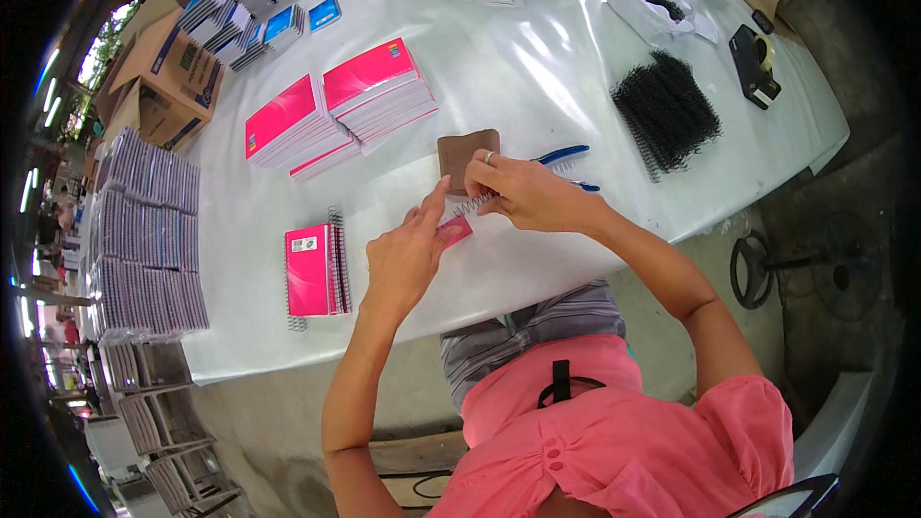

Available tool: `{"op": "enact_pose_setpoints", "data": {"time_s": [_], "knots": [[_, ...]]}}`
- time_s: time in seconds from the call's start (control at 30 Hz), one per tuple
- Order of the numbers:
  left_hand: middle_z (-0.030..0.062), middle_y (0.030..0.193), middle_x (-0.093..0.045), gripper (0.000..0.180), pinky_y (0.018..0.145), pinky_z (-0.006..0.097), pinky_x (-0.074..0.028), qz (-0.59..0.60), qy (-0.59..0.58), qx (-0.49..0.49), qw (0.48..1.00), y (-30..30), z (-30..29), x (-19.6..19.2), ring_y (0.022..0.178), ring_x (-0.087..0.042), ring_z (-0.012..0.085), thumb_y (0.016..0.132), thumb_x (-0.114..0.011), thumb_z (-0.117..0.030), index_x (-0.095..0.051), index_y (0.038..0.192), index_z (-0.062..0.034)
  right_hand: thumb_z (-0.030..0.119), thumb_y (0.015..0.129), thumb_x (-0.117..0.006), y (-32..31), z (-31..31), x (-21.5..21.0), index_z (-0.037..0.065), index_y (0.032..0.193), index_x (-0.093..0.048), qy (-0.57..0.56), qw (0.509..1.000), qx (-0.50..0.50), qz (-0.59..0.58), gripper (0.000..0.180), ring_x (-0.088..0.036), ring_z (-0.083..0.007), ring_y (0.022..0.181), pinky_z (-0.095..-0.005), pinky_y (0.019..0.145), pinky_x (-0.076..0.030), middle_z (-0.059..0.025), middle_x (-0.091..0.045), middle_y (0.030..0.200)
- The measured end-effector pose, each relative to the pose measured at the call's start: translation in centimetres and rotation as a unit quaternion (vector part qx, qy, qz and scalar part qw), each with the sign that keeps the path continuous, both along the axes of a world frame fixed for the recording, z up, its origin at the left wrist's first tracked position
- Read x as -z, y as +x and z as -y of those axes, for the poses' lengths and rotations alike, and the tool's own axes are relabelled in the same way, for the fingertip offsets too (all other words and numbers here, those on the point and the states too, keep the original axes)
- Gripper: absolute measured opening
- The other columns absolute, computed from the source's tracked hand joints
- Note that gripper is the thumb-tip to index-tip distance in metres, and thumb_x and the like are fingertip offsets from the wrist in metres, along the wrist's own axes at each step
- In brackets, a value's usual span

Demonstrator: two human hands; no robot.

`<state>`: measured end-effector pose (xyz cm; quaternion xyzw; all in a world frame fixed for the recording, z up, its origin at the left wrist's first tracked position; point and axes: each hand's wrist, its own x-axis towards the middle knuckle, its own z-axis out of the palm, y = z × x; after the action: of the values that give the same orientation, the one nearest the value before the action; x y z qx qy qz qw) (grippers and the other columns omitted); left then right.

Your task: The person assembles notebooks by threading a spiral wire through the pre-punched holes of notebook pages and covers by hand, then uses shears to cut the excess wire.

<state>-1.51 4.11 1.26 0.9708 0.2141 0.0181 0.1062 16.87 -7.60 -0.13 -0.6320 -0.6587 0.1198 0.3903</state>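
My left hand point(408, 254) holds a small pink notebook point(458, 229) at the table's front edge, index finger stretched up along it. My right hand point(526, 194), with a ring on one finger, pinches a metal spiral coil point(471, 203) against the notebook's edge. Blue-handled pliers point(564, 154) lie just behind my right hand, beside a brown flat pad point(463, 153). A finished pink spiral notebook point(315, 270) lies to the left of my left hand.
Two stacks of pink notebooks point(336, 110) sit behind on the white table point(537, 67). Black spiral coils point(665, 110) and a tape dispenser point(754, 62) are at the right. Wrapped stacks point(149, 230) stand at the left, cardboard boxes point(168, 77) beyond. A fan point(815, 264) stands on the floor.
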Motion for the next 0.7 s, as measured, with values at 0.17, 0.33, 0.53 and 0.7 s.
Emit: {"op": "enact_pose_setpoints", "data": {"time_s": [0.17, 0.33, 0.53, 0.7], "knots": [[0.0072, 0.115, -0.067, 0.057, 0.062, 0.046, -0.051, 0.017, -0.017, 0.061, 0.998, 0.1, -0.3, 1.3, 0.074, -0.067, 0.0339, 0.091, -0.058, -0.046, -0.042, 0.144, -0.0303, 0.011, 0.084, -0.065, 0.3, -0.9, -2.3, 0.004, 0.09, -0.056, -0.242, 0.968, -0.07, -0.009, 0.013, -0.061, -0.0278, 0.084, -0.0395, 0.071, -0.046, -0.0125, -0.062, 0.102], [0.0101, 0.115, -0.067, 0.059, 0.062, 0.045, -0.051, -0.019, -0.035, 0.105, 0.994, 0.1, -0.1, -0.3, 0.077, -0.067, 0.0338, 0.089, -0.058, -0.05, -0.043, 0.143, -0.0299, 0.018, 0.078, -0.073, 4.9, -2.6, 1.2, 0.007, 0.094, -0.059, -0.016, 0.981, -0.028, 0.193, 0.023, -0.052, -0.0316, 0.114, -0.0423, 0.089, -0.044, -0.0149, -0.05, 0.131], [0.0147, 0.116, -0.065, 0.085, 0.06, 0.043, -0.051, 0.008, -0.002, 0.002, 1.0, -1.4, -0.3, 0.2, 0.08, -0.067, 0.0345, 0.085, -0.061, -0.051, -0.02, 0.153, -0.0191, 0.038, 0.081, -0.073, 8.4, -3.6, -1.9, 0.005, 0.114, -0.066, -0.277, 0.921, -0.176, -0.209, 0.047, -0.059, -0.0234, 0.107, -0.036, 0.092, -0.046, -0.014, -0.064, 0.118], [0.0147, 0.117, -0.065, 0.093, 0.06, 0.043, -0.051, 0.038, -0.006, 0.004, 0.999, -1.3, -0.7, 0.1, 0.082, -0.067, 0.0349, 0.083, -0.064, -0.05, -0.015, 0.154, -0.0148, 0.041, 0.088, -0.066, 7.0, -4.7, -1.0, 0.0, 0.12, -0.065, -0.346, 0.885, -0.259, -0.174, 0.051, -0.063, -0.018, 0.096, -0.0323, 0.086, -0.048, -0.0113, -0.07, 0.107]]}}
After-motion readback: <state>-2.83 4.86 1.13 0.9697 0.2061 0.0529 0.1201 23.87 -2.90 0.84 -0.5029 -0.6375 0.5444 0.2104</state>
